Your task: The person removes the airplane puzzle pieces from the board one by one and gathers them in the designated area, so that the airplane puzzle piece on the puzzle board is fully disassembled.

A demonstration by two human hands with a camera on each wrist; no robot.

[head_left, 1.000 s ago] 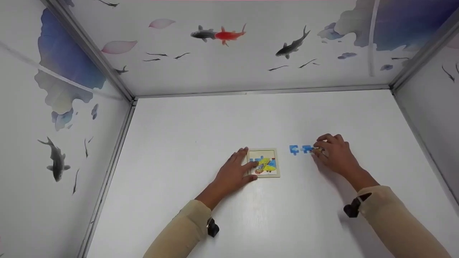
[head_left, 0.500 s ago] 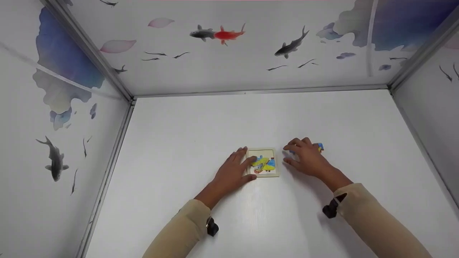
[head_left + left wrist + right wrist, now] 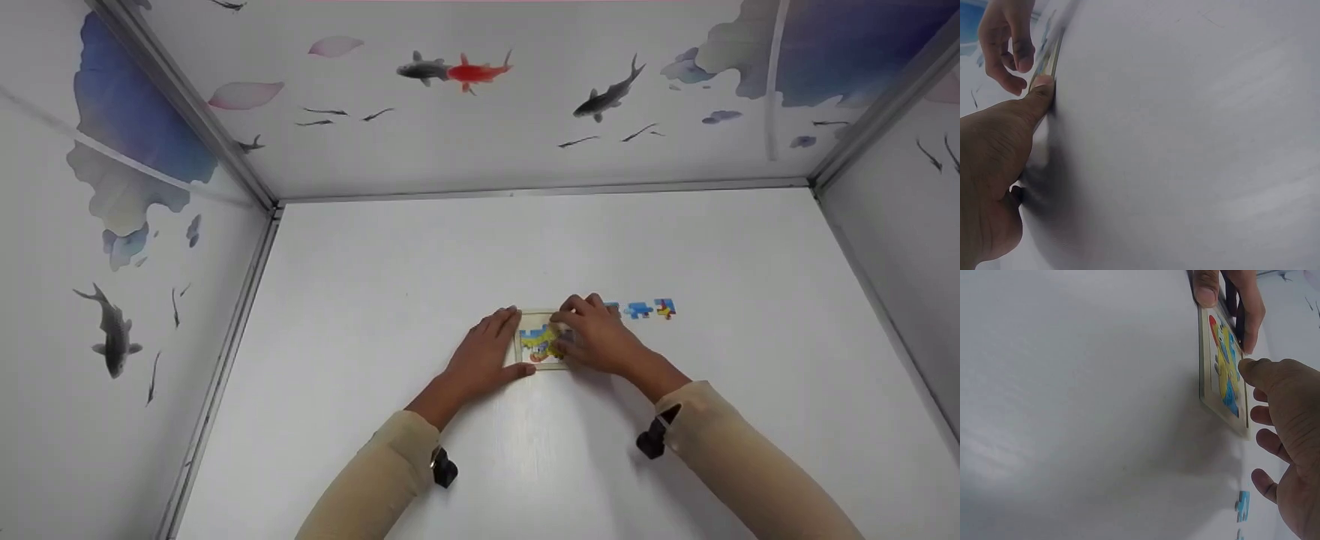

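A small wooden jigsaw puzzle point(image 3: 541, 346) in a pale square frame lies on the white table, its yellow and blue picture partly filled in. My left hand point(image 3: 484, 351) grips the frame by its left side, thumb at the near edge and fingers reaching to the far corner. My right hand point(image 3: 600, 334) is over the puzzle's right part, thumb and forefinger bent down to the picture. In the left wrist view, the right hand point(image 3: 1008, 42) has its fingertips apart, with no piece showing between them. The right wrist view shows the right thumb point(image 3: 1255, 371) at the picture's far edge.
Loose jigsaw pieces lie in a row right of the frame: a blue one point(image 3: 613, 308) partly behind the right hand, another blue one point(image 3: 639, 310), and a blue, red and yellow one point(image 3: 665, 308). White panels with painted fish point(image 3: 480, 73) wall the table.
My right hand has moved left from the loose pieces, past the leftmost one, onto the framed puzzle. The left forefinger has drawn back off the picture to the frame's left side.
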